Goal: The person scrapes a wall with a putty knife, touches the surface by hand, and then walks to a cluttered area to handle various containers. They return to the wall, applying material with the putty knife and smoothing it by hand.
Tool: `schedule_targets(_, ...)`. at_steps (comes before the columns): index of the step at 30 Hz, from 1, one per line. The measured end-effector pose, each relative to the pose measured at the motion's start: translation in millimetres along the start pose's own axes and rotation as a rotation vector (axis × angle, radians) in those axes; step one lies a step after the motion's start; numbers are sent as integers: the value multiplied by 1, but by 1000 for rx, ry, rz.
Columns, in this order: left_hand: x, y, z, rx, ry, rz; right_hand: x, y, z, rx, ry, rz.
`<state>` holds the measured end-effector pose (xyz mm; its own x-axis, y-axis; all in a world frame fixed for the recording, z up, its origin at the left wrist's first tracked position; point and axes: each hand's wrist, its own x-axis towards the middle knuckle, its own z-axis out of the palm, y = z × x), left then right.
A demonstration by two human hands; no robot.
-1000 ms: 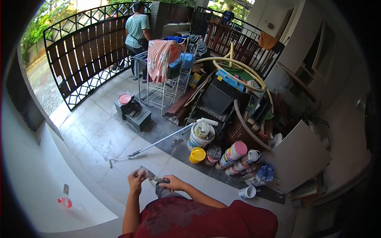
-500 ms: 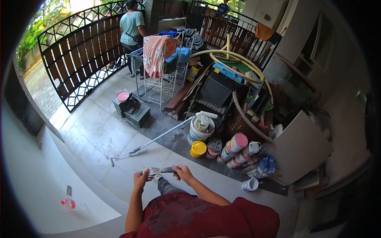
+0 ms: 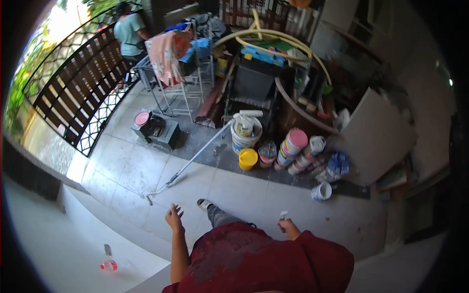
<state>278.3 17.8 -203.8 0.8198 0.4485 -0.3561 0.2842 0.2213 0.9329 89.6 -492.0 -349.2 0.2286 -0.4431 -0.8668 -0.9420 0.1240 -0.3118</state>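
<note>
My right hand point(image 3: 290, 228) is closed around a putty knife, out to the right of my body. The pale, short blade point(image 3: 284, 214) points away from me, and the handle is mostly hidden in my fist. My left hand point(image 3: 174, 218) is raised to the left over the tiled floor, its fingers loosely curled and apart, with nothing visible in them. Beyond it on the tiles lies a paint roller point(image 3: 148, 199) on a long pole point(image 3: 198, 154), which leans up to a white bucket point(image 3: 244, 139).
Paint cans point(image 3: 293, 141), a yellow pail point(image 3: 247, 159) and a small white tub point(image 3: 321, 191) stand ahead. A bottle point(image 3: 108, 265) and a flat metal piece point(image 3: 107, 250) lie on the white ledge. A drying rack point(image 3: 185, 100) and a person point(image 3: 129, 34) are near the gate point(image 3: 73, 83).
My hands have come apart from the putty knife they both held. The right has carried it rightward, while the left is free. My view has shifted, and my foot now shows ahead.
</note>
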Motion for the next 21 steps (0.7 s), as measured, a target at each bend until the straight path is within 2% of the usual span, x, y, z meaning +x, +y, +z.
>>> schedule_targets(2, 1, -10, 14, -46, -53, -58, 41, 53, -8, -90, -70, -12)
schedule_targets(3, -1, -12, 19, -52, -64, -106, 14, 78, 11, 56, -100, 85)
schedule_targets(4, -8, -18, 39, -124, -46, -152, 12, 59, -7, 156, -101, 132)
schedule_targets(6, -20, -15, 56, -86, -108, -187, 5, 61, -7, 146, -88, 41)
schedule_targets(7, -26, -16, 63, -94, -145, -207, 3, 58, -8, 240, -82, 72)
schedule_targets(13, -23, -29, 99, -9, -181, -246, 21, -12, -45, 484, -75, 98)
schedule_targets(18, -11, -30, 156, 14, -99, -221, 98, -106, -115, 434, -126, 2)
schedule_targets(21, -12, -35, 211, 13, 13, -249, 157, -167, -163, 575, -110, -2)
